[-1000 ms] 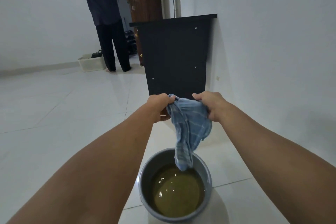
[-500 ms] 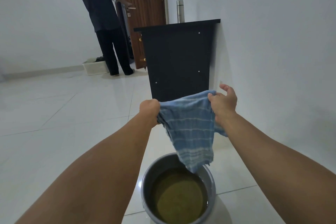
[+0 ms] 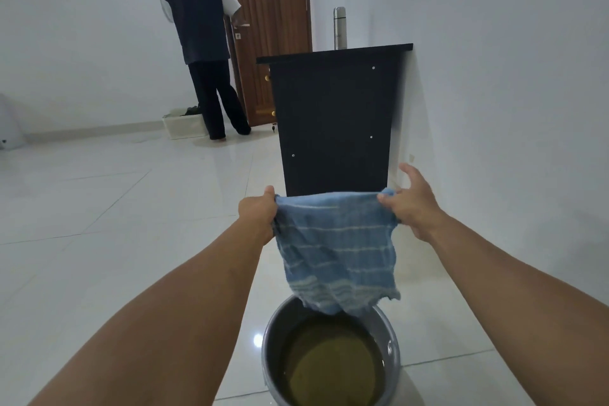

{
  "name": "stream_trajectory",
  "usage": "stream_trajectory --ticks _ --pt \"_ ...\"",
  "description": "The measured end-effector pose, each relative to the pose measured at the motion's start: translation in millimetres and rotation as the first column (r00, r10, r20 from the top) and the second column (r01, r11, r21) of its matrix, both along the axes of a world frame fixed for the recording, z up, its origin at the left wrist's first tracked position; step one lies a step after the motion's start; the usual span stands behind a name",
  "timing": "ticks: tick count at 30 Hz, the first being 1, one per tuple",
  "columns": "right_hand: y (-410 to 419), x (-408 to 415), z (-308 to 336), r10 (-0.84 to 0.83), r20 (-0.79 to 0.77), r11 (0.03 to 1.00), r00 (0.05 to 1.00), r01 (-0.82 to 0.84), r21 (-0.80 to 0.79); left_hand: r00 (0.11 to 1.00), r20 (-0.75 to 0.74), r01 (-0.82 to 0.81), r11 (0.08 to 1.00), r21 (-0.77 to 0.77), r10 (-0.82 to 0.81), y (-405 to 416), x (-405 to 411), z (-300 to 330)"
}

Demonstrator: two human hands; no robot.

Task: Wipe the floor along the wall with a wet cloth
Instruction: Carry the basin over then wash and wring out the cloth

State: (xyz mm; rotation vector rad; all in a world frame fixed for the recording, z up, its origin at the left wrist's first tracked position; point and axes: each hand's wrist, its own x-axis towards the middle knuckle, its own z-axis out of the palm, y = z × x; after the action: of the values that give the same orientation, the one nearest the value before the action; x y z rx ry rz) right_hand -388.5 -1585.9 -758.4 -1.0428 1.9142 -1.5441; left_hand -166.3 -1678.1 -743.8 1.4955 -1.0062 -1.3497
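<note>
Cloth (image 3: 336, 250): spread, left hand (image 3: 258, 216) clenching corner, right hand (image 3: 412, 204) pinching other; hem hides bucket (image 3: 390, 344) far rim; bucket bottom cut off.

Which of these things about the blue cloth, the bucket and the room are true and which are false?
1. Both hands hold the blue cloth spread out. True: the left hand and right hand grip its top corners.
2. The cloth lies flat on the floor. False: it hangs above the bucket.
3. The bucket is empty. False: murky yellowish water sits in it.
4. A metal flask stands on the dark cabinet. True.
5. The other person is sitting. False: they stand at the wooden door.
</note>
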Motion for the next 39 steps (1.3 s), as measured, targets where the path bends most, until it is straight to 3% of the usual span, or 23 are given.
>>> stream_trajectory --ticks 3,7,10,12,14,16,19,23,29,35,39 --pt "-5 8 -5 0.012 -0.091 0.995 0.996 -0.003 0.098 0.994 0.109 0.019 0.998 -0.058 -0.013 -6 6 -1" --pt "-12 13 8 -0.116 -0.085 0.988 0.99 0.124 0.097 0.99 0.144 0.023 0.998 -0.063 -0.014 -10 19 2" --pt "-15 15 18 -0.151 -0.107 0.984 0.983 0.159 0.077 0.98 0.156 0.131 0.991 -0.034 -0.124 -14 27 5" --pt "-16 13 23 -0.079 -0.099 0.992 0.992 0.087 0.088 0.969 0.217 0.127 0.991 -0.043 -0.115 -15 31 5" --pt "-11 13 28 0.093 -0.057 0.989 0.994 -0.086 0.118 0.968 0.227 0.125 0.99 -0.057 -0.109 -14 35 6" --pt "-8 13 31 0.229 -0.143 0.96 0.963 -0.199 0.198 0.956 0.23 0.207 0.975 -0.08 -0.184 -12 38 9" --pt "-8 15 34 0.293 -0.454 0.932 0.841 -0.145 0.332 0.889 0.362 0.338 0.935 -0.109 -0.279 -11 43 12" --pt "-6 17 41 0.285 -0.652 0.935 0.703 -0.053 0.351 0.807 0.508 0.424 0.894 -0.144 -0.301 -9 44 15" --pt "-2 15 42 0.269 -0.683 0.944 0.679 -0.044 0.328 0.654 0.708 0.513 0.844 -0.157 -0.266 -5 45 17" --pt "0 14 41 0.22 -0.738 0.949 0.638 0.037 0.314 0.634 0.763 0.447 0.866 -0.225 -0.129 -8 42 17" --pt "0 13 35 0.186 -0.74 0.944 0.647 0.092 0.318 0.643 0.745 0.466 0.862 -0.199 -0.175 -10 42 18"
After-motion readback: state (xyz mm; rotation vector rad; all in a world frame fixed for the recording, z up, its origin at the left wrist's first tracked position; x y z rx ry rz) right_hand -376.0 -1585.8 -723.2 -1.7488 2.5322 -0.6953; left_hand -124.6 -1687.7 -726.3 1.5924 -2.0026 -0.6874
